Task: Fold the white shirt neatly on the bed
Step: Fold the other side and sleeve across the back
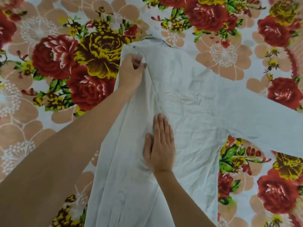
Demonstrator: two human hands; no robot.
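Observation:
The white shirt (193, 95) lies spread on the floral bedsheet (54, 66), collar toward the far side. Its right sleeve (268, 125) stretches out flat to the right edge of the view. The left side of the shirt is lifted and doubled over toward the middle. My left hand (131, 71) pinches the fabric near the left shoulder, just below the collar. My right hand (161, 145) lies flat with straight fingers on the shirt's middle, pressing along the fold line. The shirt's hem runs out of view at the bottom.
The bedsheet with large red and yellow roses (277, 190) covers everything around the shirt. Bare sheet shows to the left of the shirt and below the outstretched sleeve.

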